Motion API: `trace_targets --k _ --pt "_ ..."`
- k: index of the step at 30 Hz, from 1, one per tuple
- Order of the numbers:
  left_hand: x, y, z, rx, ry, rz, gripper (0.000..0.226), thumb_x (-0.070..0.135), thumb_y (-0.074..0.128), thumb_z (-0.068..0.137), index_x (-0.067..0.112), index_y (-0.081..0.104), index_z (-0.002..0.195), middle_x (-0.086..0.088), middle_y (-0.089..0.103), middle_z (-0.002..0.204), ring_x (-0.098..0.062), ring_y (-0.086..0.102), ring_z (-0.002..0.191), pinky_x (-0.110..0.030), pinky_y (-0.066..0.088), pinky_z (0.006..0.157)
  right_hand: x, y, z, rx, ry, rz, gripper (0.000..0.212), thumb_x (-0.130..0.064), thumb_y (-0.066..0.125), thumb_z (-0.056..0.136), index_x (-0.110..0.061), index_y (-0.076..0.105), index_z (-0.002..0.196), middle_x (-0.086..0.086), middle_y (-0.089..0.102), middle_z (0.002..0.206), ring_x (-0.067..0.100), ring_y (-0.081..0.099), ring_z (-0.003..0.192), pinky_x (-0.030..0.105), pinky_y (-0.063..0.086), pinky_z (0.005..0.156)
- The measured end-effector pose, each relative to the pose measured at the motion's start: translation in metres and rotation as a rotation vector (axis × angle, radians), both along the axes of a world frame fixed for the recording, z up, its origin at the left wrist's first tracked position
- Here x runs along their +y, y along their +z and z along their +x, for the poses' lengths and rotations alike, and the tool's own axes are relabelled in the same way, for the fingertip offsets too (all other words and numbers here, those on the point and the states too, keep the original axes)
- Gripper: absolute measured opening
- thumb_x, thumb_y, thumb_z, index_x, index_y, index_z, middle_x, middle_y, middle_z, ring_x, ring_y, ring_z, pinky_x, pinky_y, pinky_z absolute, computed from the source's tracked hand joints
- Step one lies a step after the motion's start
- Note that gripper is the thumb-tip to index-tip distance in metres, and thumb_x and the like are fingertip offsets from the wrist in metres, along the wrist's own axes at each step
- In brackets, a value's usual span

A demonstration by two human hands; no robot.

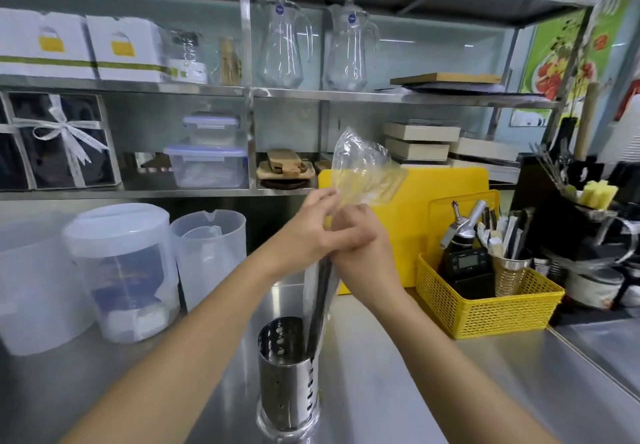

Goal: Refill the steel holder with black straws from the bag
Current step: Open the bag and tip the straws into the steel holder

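Straws (pixel 320 300), black and thin, hang in a bundle inside a clear bag (pixel 360 166) at the centre of the frame; their lower ends dip into the holder (pixel 287 379) at the bottom centre. We see the holder as a shiny steel cylinder with punched holes, standing upright on the steel counter (pixel 433 391). Above our hands the bag is empty and crumpled, rising in front of a yellow board (pixel 450 184).

Our left hand (pixel 313 229) is closed, pinching the bag's plastic between thumb and fingers. Our right hand (pixel 363 253) is wrapped around the bag and the straws just below it, the two hands touching.

To the right, a yellow basket (pixel 485 312) holds a dark bottle with a metal spout, a small digital device and a steel cup of wrapped sticks. At the left stand a lidded plastic tub (pixel 121 270) with something blue and white inside, and a clear jug (pixel 207 253) beside it.

We cannot count the straws, and the hands hide their tops. The holder's base is partly cut off by the lower edge
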State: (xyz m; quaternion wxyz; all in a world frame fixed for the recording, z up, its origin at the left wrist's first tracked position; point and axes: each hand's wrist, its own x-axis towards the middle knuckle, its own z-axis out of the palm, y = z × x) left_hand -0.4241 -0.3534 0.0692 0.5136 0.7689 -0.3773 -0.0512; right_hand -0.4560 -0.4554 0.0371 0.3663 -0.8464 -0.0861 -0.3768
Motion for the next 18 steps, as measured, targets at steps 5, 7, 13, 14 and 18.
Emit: trace_targets --k 5,7,13,14,18 --pt "-0.011 -0.004 0.005 0.042 0.258 -0.425 0.026 0.031 0.059 0.077 0.013 0.066 0.095 -0.003 0.061 0.1 -0.019 0.059 0.097 -0.029 0.047 0.082 0.0 0.0 -0.01 -0.127 0.155 -0.192 0.021 -0.02 0.054 0.076 -0.003 0.061 0.086 0.009 0.06 0.092 0.021 0.054 0.085 0.037 0.047 0.073" --pt "-0.009 -0.002 0.009 0.166 0.297 -0.573 0.016 0.009 0.052 0.086 0.012 0.066 0.081 -0.005 0.066 0.088 -0.022 0.06 0.087 -0.03 0.049 0.076 -0.006 -0.002 -0.015 -0.142 0.327 -0.088 0.015 -0.016 0.059 0.08 -0.002 0.065 0.082 0.007 0.066 0.086 0.014 0.059 0.082 0.025 0.047 0.075" --pt "0.016 -0.004 0.016 0.39 0.087 -0.635 0.026 0.006 0.039 0.093 -0.004 0.062 0.099 -0.01 0.07 0.092 -0.021 0.067 0.077 -0.036 0.055 0.08 -0.038 0.002 -0.014 -0.274 0.215 0.783 0.015 -0.009 0.059 0.085 -0.014 0.059 0.071 -0.005 0.058 0.052 0.01 0.051 0.05 0.023 0.043 0.05" --pt "0.019 -0.006 0.018 0.431 0.037 -0.665 0.026 0.007 0.038 0.092 -0.002 0.063 0.094 -0.008 0.072 0.089 -0.021 0.068 0.077 -0.038 0.054 0.081 -0.043 0.004 -0.01 -0.223 0.19 0.89 0.014 -0.007 0.059 0.085 -0.013 0.059 0.073 -0.006 0.058 0.054 0.01 0.051 0.052 0.023 0.042 0.052" --pt "0.021 -0.013 0.018 0.55 -0.127 -0.703 0.031 0.01 0.037 0.09 -0.002 0.065 0.086 -0.011 0.073 0.088 -0.027 0.07 0.083 -0.046 0.051 0.086 -0.051 0.0 0.005 0.373 0.289 0.728 0.027 -0.025 0.07 0.072 -0.013 0.066 0.095 0.003 0.07 0.094 0.023 0.063 0.094 0.036 0.049 0.08"
